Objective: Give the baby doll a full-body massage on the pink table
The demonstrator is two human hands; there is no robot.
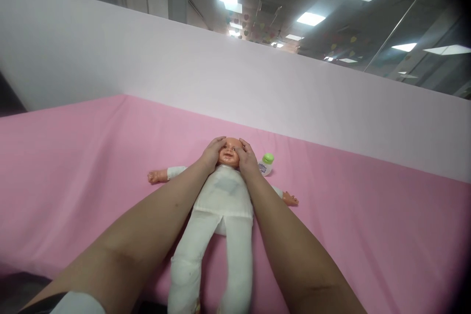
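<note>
A baby doll [224, 196] in white clothes lies on its back on the pink sheet [91, 157], arms spread, head away from me. My left hand [212, 152] cups the left side of the doll's head, fingers curved against the forehead and cheek. My right hand [247, 158] presses against the other side of the head, its fingers laid over the brow. The doll's face [228, 153] shows between the two hands.
A small white bottle with a green cap [266, 163] stands on the sheet just right of the doll's head. A pale partition wall [184, 68] runs behind the pink surface. The doll's bare hands [290, 199] lie out to each side.
</note>
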